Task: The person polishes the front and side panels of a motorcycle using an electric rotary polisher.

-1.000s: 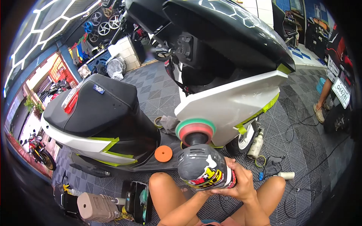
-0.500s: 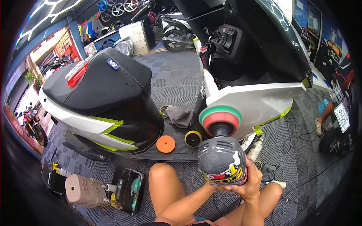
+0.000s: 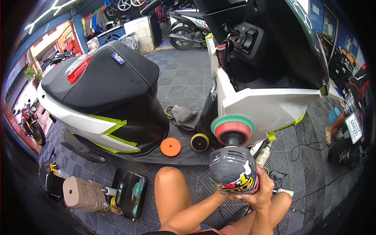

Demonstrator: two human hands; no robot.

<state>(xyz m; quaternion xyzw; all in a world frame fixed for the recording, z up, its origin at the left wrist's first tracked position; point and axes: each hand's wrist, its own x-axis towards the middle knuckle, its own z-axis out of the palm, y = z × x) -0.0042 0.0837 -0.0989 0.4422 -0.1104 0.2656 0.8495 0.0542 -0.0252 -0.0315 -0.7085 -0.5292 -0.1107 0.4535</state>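
Note:
A dark polisher (image 3: 232,166) with colourful stickers is held between both hands. My right hand (image 3: 264,191) wraps around its right side. My left hand (image 3: 225,195) is at its underside, fingers mostly hidden behind the body. The red and green pad (image 3: 233,131), blurred as if spinning, is against the lower part of the scooter's white front panel (image 3: 270,105). On the footboard (image 3: 178,158) lie an orange foam pad (image 3: 170,147), a black and yellow backing pad (image 3: 199,142) and a grey cloth (image 3: 186,117) beside a roll of tape (image 3: 169,112).
Green masking tape (image 3: 117,127) edges the scooter's panels. A red-and-clear package (image 3: 79,70) rests on the seat (image 3: 113,84). At lower left stand a beige case (image 3: 83,194) and a black tool tray (image 3: 127,196). Cables (image 3: 309,197) run across the floor at right, near another person's foot (image 3: 328,136).
The view has shifted slightly. The polisher and its pad have moved a little to the right and down in the picture, still held in both hands.

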